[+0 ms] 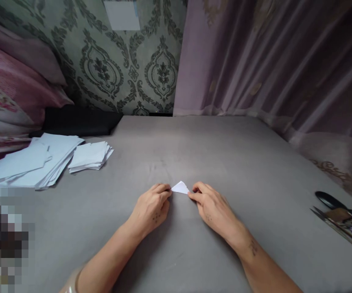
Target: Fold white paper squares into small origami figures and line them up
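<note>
A small white paper triangle (180, 188), long-based with a blunt peak pointing away from the person, spans the gap between the left hand (154, 205) and right hand (215, 208) over the plain grey table (178, 150), each grip pinching one corner.

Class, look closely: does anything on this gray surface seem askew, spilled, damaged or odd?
The large paper stack at the left lies askew, its sheets fanned unevenly. Below it, a pixelated patch looks odd, hiding whatever is there. No spill shows, and the folded paper has no visible damage.
</note>
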{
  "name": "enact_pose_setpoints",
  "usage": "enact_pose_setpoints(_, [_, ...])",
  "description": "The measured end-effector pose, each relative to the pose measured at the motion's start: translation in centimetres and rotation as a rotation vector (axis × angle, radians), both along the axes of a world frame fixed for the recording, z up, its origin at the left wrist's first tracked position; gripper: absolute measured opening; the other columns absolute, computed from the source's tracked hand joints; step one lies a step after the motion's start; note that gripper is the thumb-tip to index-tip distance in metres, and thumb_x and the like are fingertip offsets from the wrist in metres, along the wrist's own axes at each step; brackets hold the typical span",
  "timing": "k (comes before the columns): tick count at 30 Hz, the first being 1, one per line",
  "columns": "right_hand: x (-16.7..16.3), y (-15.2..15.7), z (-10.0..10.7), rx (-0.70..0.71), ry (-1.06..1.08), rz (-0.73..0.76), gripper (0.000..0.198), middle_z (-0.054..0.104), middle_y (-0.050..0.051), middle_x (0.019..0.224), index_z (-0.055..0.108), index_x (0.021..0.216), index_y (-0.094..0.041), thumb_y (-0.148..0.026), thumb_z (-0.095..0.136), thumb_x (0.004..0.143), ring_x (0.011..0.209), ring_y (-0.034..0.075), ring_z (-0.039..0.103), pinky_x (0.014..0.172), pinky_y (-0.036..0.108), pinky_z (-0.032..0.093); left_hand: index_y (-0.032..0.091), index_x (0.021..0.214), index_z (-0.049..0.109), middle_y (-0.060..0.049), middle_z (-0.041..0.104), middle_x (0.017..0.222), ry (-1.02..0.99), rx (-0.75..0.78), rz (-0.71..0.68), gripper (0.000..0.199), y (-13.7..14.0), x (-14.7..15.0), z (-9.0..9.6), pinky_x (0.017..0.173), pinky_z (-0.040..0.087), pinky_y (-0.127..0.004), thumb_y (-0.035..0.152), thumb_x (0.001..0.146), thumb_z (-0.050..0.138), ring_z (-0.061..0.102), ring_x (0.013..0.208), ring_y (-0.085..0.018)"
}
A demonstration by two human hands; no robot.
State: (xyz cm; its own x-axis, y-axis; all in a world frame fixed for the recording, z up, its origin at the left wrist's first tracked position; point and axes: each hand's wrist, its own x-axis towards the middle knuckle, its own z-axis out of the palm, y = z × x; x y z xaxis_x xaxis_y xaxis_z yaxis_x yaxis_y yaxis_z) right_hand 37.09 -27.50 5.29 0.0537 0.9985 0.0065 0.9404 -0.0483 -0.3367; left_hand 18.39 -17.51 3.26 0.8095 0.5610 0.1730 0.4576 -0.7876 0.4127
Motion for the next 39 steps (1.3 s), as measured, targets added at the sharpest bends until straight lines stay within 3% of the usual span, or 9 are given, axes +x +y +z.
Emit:
enact_pose_setpoints(5, [1.2,0.4,0.1,0.026,0.176,-0.056,0.033,0.067,0.001,0.097,0.071,0.080,-0.021,-0.004,0.043,0.081,0.083,0.013,0.062,0.075,0.024,0.042,0.019,0.091,0.056,-0.006,0.064,0.093,-0.088,-0.030,0.097,0.011,0.3,0.4,-0.6,0.076,0.050,-0.034,0.018,0.082,0.049,0.060,0.086,-0.022])
enact_pose_setpoints(10, [1.2,0.8,0.1,0.064,0.214,-0.173,0.028,0.068,-0.001,0.079,0.067,0.078,-0.021,-0.007,0.043,0.078,0.069,0.013,0.060,0.065,0.024,0.039,0.022,0.108,0.047,-0.004,0.060,0.095,-0.160,-0.078,0.184,0.030,0.3,0.7,-1.6,0.069,0.051,-0.031,0.029,0.081,0.059,0.061,0.080,-0.019])
enact_pose_setpoints(19, [0.1,1.8,-1.8,0.185,0.389,-0.157,0.019,0.067,0.001,0.084,0.068,0.094,-0.023,-0.025,0.050,0.087,0.071,0.012,0.058,0.065,0.022,0.041,0.026,0.108,0.054,-0.004,0.055,0.108,-0.165,-0.056,0.087,0.021,0.7,1.4,-1.9,0.069,0.049,-0.025,0.021,0.089,0.047,0.061,0.080,-0.014])
enact_pose_setpoints(25, [-0.3,2.2,-2.3,0.169,0.394,-0.152,0.017,0.062,0.000,0.077,0.070,0.078,-0.022,-0.021,0.054,0.083,0.064,0.010,0.054,0.062,0.022,0.040,0.022,0.094,0.057,-0.004,0.055,0.103,-0.164,-0.070,0.026,0.014,0.5,1.4,-1.7,0.068,0.048,-0.024,0.019,0.090,0.044,0.057,0.077,-0.012])
enact_pose_setpoints(29, [-0.1,2.5,-1.8,0.300,0.545,-0.229,0.013,0.060,0.001,0.083,0.070,0.075,-0.020,-0.024,0.058,0.080,0.063,0.009,0.053,0.062,0.022,0.043,0.021,0.088,0.057,-0.005,0.055,0.104,-0.201,-0.066,0.039,0.016,0.4,1.2,-1.1,0.071,0.048,-0.025,0.021,0.091,0.042,0.056,0.079,-0.012])
enact_pose_setpoints(31, [-0.1,2.6,-1.6,0.378,0.613,-0.286,0.014,0.060,0.002,0.086,0.068,0.072,-0.019,-0.026,0.059,0.079,0.063,0.009,0.053,0.059,0.022,0.043,0.020,0.086,0.056,-0.005,0.055,0.103,-0.289,-0.142,0.103,0.012,0.3,1.3,-0.6,0.073,0.048,-0.027,0.024,0.089,0.045,0.056,0.080,-0.013])
enact_pose_setpoints(33, [-0.2,2.7,-1.4,0.449,0.659,-0.317,0.015,0.061,0.004,0.087,0.066,0.070,-0.018,-0.027,0.058,0.080,0.064,0.010,0.054,0.058,0.023,0.044,0.019,0.089,0.054,-0.005,0.056,0.098,-0.433,-0.326,0.176,0.010,-0.1,1.6,0.0,0.073,0.050,-0.028,0.028,0.087,0.052,0.058,0.080,-0.014])
enact_pose_setpoints(37, [-1.4,2.6,-1.6,0.531,0.675,-0.281,0.014,0.060,0.005,0.088,0.064,0.073,-0.018,-0.025,0.056,0.082,0.067,0.011,0.057,0.059,0.023,0.046,0.020,0.109,0.044,-0.005,0.059,0.097,-0.689,-0.804,0.207,0.036,-0.9,2.6,0.2,0.066,0.053,-0.028,0.035,0.081,0.062,0.063,0.077,-0.014])
enact_pose_setpoints(39, [-2.2,2.4,-1.8,0.520,0.691,-0.233,0.012,0.061,0.005,0.089,0.063,0.074,-0.018,-0.023,0.056,0.082,0.068,0.012,0.058,0.061,0.023,0.048,0.021,0.113,0.042,-0.006,0.059,0.102,-0.755,-0.903,0.170,0.043,-1.1,2.9,0.0,0.070,0.054,-0.029,0.034,0.079,0.065,0.064,0.083,-0.016])
